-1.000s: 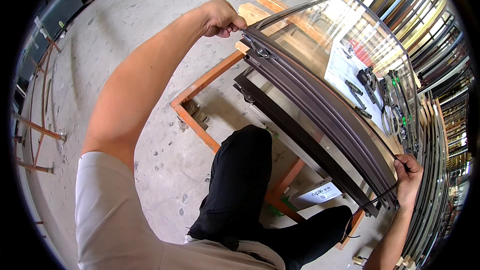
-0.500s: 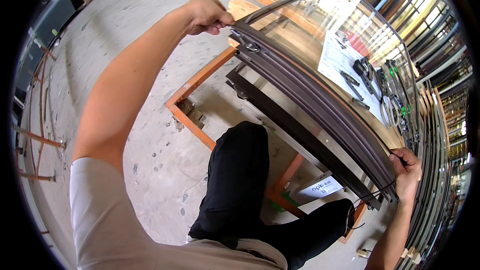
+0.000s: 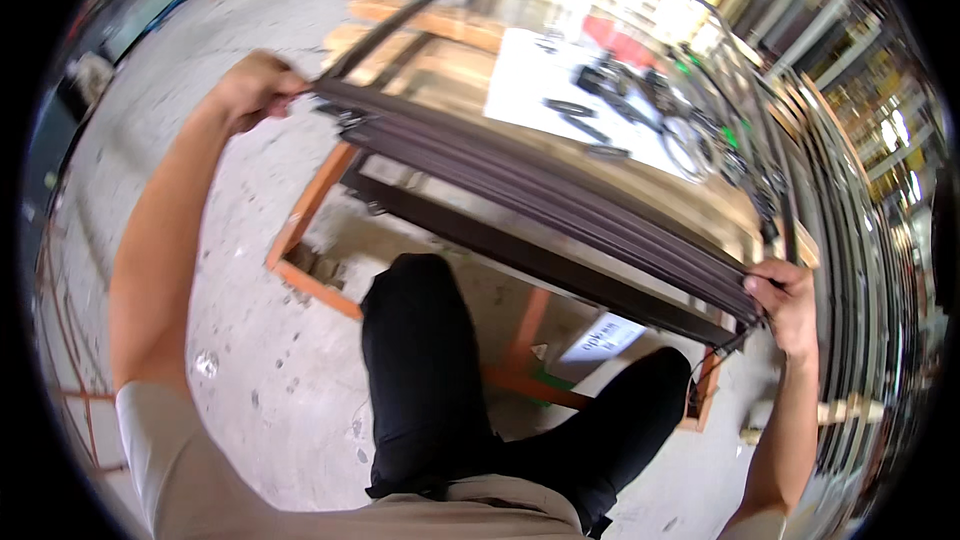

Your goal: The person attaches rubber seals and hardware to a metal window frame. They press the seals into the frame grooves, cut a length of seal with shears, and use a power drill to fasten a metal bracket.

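Note:
A dark brown glazed window frame (image 3: 540, 187) lies across in front of me, its near edge running from upper left to lower right. My left hand (image 3: 255, 90) is closed at the frame's left corner, fingers curled and slightly blurred. At the right corner my right hand (image 3: 788, 302) grips the frame, its thumb over the near edge. Below that edge runs a second, darker bar (image 3: 490, 243). Through the glass I see a white sheet (image 3: 520, 75) with black hardware pieces (image 3: 620, 95) on it and coiled cables beside them.
Wooden boards (image 3: 375, 55) and an orange metal stand (image 3: 300, 215) are under the frame. Between the stand's legs sits a white printed box (image 3: 603, 336), near my knees (image 3: 415, 290). Racks of long profiles (image 3: 855, 270) line the right side. Concrete floor (image 3: 265, 300) spreads at the left.
My view has turned, so frame and hands appear farther left. The frame's near edge now slopes less steeply across the picture. Both hands keep hold of its corners.

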A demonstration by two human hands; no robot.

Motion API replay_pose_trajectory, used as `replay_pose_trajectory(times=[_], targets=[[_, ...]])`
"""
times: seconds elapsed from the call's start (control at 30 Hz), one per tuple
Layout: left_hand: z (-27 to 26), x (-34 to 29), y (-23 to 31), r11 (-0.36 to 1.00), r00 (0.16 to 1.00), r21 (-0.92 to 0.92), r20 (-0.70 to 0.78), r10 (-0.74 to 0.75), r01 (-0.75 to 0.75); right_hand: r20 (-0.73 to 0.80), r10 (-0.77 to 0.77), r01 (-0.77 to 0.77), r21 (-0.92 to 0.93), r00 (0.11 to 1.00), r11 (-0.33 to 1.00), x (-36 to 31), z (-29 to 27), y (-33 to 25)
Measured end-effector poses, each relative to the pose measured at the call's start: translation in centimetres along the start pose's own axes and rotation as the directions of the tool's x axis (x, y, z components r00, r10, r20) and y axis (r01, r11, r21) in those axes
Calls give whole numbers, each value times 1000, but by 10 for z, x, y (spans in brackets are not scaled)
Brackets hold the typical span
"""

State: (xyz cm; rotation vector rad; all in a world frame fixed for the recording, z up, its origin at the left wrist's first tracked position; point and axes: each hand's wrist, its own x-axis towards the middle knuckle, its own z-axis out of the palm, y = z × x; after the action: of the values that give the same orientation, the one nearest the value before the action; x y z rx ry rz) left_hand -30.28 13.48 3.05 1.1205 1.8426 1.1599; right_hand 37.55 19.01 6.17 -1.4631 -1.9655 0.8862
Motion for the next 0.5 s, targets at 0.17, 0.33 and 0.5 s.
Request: replay_pose_trajectory(times=[0.17,0.33,0.5], targets=[[-18,10,-25,997,999,51,7,51,-51,-2,-9,9,-55,1000,998,-9,-43,22],[-31,33,-54,1000,1000,-4,-6,28,-28,-63,66,-64,37,996,997,-30,-104,72],[-42,41,-71,1000,999,-11,-46,-4,3,-109,35,-26,78,993,997,-47,-133,109]])
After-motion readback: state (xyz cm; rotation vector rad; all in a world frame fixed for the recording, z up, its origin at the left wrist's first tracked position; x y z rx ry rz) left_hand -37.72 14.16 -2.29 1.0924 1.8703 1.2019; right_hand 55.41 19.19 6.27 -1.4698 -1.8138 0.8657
